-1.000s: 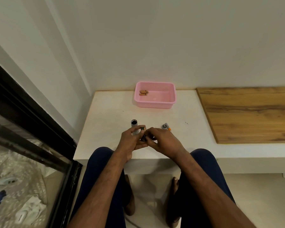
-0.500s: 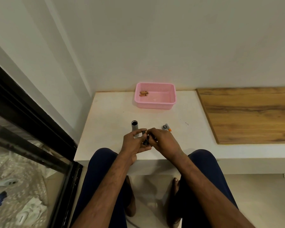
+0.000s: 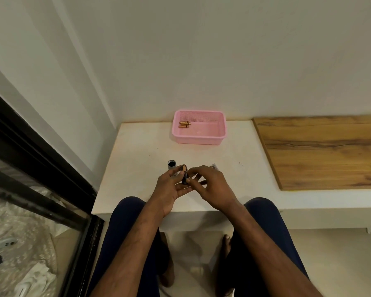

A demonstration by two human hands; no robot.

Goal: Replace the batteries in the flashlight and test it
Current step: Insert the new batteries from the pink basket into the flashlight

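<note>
Flashlight body, a grey metal tube (image 3: 172, 166) with its dark open end facing up, sits at the far side of the left hand (image 3: 169, 189), touching that hand's fingertips; whether it rests on the white stone counter (image 3: 137, 163) or is partly held cannot be told. Between both hands sits a small black cylindrical battery holder (image 3: 185, 177) with a copper-coloured battery end showing at its top. The left hand is curled around the holder from the left, and the right hand (image 3: 210, 189) pinches it from the right with thumb and fingers. Just beyond the right hand's knuckles lies a small silver flashlight cap (image 3: 214, 167), mostly hidden. Well beyond both hands stands a pink perforated plastic basket (image 3: 222, 125) against the wall, with 2 copper-coloured batteries (image 3: 184, 124) lying side by side in its far-left corner. To the right of the right hand, a brown wood-grain board (image 3: 321, 151) lies flat on the counter.
</note>
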